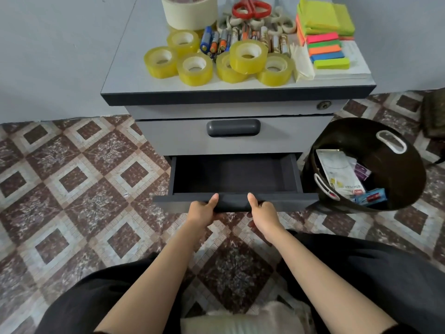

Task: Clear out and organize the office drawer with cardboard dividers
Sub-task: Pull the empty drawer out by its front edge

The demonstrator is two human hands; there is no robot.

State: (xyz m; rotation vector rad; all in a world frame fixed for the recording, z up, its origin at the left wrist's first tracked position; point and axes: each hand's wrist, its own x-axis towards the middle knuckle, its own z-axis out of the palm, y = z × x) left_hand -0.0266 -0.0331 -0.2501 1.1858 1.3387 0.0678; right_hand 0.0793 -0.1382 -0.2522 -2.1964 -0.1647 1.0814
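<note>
Head view: dark grey open drawer [236,174], lower centre.
Hands: left hand [202,210], right hand [263,210] grip its front edge.
Bin: round black plastic bin [397,179], right, holds paper packets [337,169]; "STAPLE" readable.

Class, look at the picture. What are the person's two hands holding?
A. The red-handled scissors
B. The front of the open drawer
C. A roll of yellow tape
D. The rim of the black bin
B: the left hand and the right hand both grip the front edge of the open drawer, thumbs on top, while the tape rolls and scissors lie untouched on the cabinet top.
</note>
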